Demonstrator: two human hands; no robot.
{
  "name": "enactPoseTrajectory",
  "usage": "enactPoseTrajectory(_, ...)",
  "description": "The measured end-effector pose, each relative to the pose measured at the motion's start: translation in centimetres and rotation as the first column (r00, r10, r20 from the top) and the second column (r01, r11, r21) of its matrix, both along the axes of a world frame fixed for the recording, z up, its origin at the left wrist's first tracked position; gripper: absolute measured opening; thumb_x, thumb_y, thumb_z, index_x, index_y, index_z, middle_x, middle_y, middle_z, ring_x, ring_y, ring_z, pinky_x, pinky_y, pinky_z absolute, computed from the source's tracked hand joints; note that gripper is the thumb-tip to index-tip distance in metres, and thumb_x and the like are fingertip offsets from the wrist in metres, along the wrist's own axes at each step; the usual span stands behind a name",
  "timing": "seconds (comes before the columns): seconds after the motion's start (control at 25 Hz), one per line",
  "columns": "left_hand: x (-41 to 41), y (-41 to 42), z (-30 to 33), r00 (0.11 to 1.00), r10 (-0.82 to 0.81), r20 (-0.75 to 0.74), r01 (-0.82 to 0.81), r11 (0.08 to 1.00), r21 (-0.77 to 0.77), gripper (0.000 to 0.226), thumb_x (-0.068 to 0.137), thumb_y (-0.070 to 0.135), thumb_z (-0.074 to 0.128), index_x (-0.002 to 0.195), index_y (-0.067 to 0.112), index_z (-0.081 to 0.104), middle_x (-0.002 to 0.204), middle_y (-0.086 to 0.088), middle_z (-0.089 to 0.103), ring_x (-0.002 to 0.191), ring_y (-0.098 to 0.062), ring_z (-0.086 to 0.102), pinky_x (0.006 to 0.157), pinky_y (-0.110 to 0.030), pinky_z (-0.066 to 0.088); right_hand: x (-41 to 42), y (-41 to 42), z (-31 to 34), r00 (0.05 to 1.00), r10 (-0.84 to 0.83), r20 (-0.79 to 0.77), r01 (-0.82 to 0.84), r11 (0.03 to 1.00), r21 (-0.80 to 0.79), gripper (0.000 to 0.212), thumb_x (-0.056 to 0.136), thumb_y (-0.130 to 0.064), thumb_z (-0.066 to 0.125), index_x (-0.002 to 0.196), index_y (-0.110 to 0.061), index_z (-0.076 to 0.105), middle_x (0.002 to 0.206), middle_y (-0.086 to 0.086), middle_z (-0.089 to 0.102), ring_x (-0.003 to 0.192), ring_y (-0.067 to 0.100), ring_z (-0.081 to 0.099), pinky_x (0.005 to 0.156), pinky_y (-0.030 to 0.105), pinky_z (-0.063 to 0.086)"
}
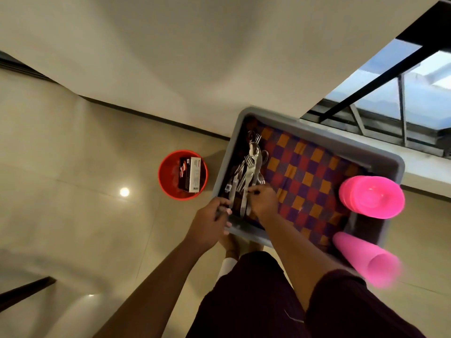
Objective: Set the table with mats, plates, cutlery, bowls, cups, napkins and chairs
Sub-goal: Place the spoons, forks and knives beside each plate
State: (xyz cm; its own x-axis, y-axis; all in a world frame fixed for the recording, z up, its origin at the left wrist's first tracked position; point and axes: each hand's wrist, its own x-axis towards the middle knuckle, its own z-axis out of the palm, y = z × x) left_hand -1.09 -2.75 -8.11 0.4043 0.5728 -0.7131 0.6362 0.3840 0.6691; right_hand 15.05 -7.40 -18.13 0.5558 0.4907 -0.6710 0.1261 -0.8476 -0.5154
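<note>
A grey plastic bin point(324, 140) stands on the floor, lined with checked purple, red and orange mats point(305, 176). Along its left side lies a heap of steel cutlery point(251, 164): forks, spoons and knives. My right hand point(263, 201) pinches the handles of several pieces at the near end of the heap. My left hand point(214, 223) is closed on a dark thin handle at the bin's near left corner. Stacked pink bowls point(373, 196) rest at the bin's right end, and a stack of pink cups point(366, 257) lies tilted over its near right corner.
A red bucket point(168, 176) with a small carton point(191, 174) inside stands on the tiled floor left of the bin. A wall runs behind, and a glass window panel is at the upper right. My legs and feet are just below the bin.
</note>
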Motion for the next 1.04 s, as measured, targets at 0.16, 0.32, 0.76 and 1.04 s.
enactPoseTrajectory(0.16,1.4,0.3,-0.3,0.997,0.046,-0.056,-0.045,0.999,0.013,0.017,0.097,0.017,0.054,0.111,0.026,0.060,0.105,0.001,0.067,0.091,-0.014,0.065,0.079,-0.032,0.055,0.2,-1.5,3.0,0.866,-0.381,-0.323,0.428,0.900,0.086,0.017,0.081,0.002,0.073,0.083,-0.013,0.066,0.085,0.006,0.070,0.074,0.014,0.062,0.063,0.021,0.052)
enactPoseTrajectory(0.32,3.4,0.0,-0.6,0.993,0.070,-0.092,-0.072,0.997,-0.016,0.020,0.100,0.026,0.048,0.110,0.016,0.062,0.100,-0.004,0.067,0.092,-0.021,0.063,0.071,-0.027,0.045,-0.8,-2.0,6.0,0.560,-0.145,-0.815,0.327,0.943,0.057,0.022,0.082,0.013,0.064,0.084,-0.008,0.058,0.073,0.007,0.069,0.071,0.019,0.068,0.065,0.029,0.059)
enactPoseTrajectory(0.76,2.5,-0.9,-2.4,0.966,0.255,-0.047,-0.258,0.963,-0.073,0.022,0.101,0.006,0.043,0.107,0.023,0.055,0.101,-0.001,0.070,0.088,-0.015,0.068,0.078,-0.031,0.054,0.4,1.1,-1.2,0.880,0.433,0.196,-0.359,0.875,-0.325,0.038,0.088,-0.044,0.066,0.105,-0.010,0.063,0.101,0.008,0.066,0.094,0.028,0.065,0.073,0.034,0.050)
enactPoseTrajectory(1.04,3.2,-1.8,-3.0,0.947,0.316,-0.063,-0.322,0.935,-0.146,0.039,0.092,-0.010,0.047,0.110,0.023,0.057,0.114,0.004,0.068,0.107,-0.007,0.063,0.087,-0.028,0.053,0.3,-2.9,0.2,0.891,-0.234,-0.390,0.243,0.970,-0.027,0.016,0.089,-0.017,0.069,0.074,-0.016,0.064,0.078,0.007,0.066,0.075,0.018,0.059,0.077,0.039,0.053)
